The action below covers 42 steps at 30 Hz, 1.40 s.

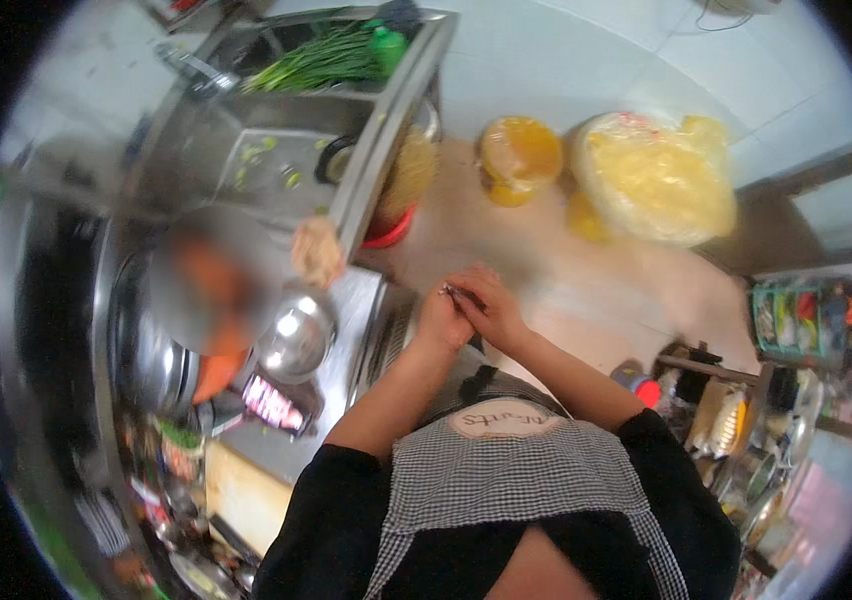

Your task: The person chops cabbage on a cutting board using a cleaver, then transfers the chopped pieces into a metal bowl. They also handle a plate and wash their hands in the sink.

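Observation:
My left hand (444,319) and my right hand (492,306) are together in front of my apron (508,472), with the fingers overlapping. A small dark object (472,300) shows between them, pressed by both hands; blur hides what it is. Left of my hands, a metal counter (355,300) bears a shiny metal bowl (297,337), dome side up. Beside the bowl lies a phone (274,403) with its screen lit. Close to the sink's near corner sits a pale, lumpy thing (319,253).
The steel sink (193,165) holds green scraps, green stalks (313,64) and a green bottle (388,51). Yellow tubs (520,157) and a plastic-wrapped bundle (655,180) stand on the floor. A cutting board (246,487) lies at left; crowded shelves (756,427) are at right.

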Available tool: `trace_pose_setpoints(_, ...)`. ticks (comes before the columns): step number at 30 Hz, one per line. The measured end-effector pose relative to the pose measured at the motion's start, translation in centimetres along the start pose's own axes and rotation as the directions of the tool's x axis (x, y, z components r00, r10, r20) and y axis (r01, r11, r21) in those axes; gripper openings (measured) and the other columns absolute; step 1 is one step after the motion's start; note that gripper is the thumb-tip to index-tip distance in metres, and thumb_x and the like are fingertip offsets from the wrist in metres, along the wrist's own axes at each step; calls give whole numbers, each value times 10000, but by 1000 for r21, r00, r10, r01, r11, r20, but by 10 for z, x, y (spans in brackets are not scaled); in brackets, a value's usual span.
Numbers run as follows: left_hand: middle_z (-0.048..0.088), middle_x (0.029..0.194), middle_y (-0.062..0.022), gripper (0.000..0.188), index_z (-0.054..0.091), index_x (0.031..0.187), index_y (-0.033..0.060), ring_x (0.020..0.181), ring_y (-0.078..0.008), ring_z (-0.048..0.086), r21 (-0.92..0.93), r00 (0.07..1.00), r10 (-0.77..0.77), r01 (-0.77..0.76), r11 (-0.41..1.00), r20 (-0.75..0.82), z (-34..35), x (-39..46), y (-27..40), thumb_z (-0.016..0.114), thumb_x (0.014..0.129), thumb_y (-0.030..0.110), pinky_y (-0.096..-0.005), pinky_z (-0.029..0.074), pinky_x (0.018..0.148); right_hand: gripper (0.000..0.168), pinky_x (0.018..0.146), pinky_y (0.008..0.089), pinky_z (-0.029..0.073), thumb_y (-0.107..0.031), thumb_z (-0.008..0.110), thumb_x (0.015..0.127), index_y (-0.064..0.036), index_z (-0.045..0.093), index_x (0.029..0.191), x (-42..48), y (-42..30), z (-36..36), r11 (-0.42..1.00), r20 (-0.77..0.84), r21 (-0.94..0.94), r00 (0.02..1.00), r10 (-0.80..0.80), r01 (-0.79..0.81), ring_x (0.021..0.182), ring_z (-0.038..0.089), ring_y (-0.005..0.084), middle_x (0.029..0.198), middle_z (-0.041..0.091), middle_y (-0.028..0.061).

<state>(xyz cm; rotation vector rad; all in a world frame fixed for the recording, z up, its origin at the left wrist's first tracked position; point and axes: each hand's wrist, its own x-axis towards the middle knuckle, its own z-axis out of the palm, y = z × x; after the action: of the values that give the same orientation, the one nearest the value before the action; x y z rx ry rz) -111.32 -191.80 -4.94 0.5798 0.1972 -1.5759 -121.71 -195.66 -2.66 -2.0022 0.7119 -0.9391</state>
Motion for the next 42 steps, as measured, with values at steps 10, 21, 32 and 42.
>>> trace_pose_setpoints(10,579,817,-46,210,563,846,72,791,-168,553,342,973,159,-209,916,168,192,211,47,399,921,179,-309,453,766,279,873,340,467,3,575,819,-37,584,1094,214,118,-108,974,-247,38,942,227,-225,1004,576,238,1088,607,126)
trace_pose_setpoints(21,343,1388,-169,635,316,1374,78,1273,-299,328,703,961,276,-202,682,8,239,381,151,589,845,299,-377,265,1056,324,933,306,411,-172,523,919,27,552,1173,417,378,-159,913,0,-32,914,406,-406,1064,550,194,1134,608,99)
trace_pose_setpoints(32,593,1003,-62,297,498,1180,96,845,-186,578,367,297,625,-601,710,-722,17,227,291,485,905,205,-324,464,759,340,819,295,449,-158,549,903,-6,527,1207,503,279,-25,968,353,-171,906,233,-182,1020,565,178,1146,586,105)
trace_pose_setpoints(42,591,1072,-71,341,522,1161,103,936,-244,584,-71,170,47,-627,775,-984,-210,240,307,524,872,285,-358,476,738,331,847,286,456,-92,579,865,-37,551,1191,516,179,245,992,657,37,752,64,-117,948,588,187,1098,607,119)
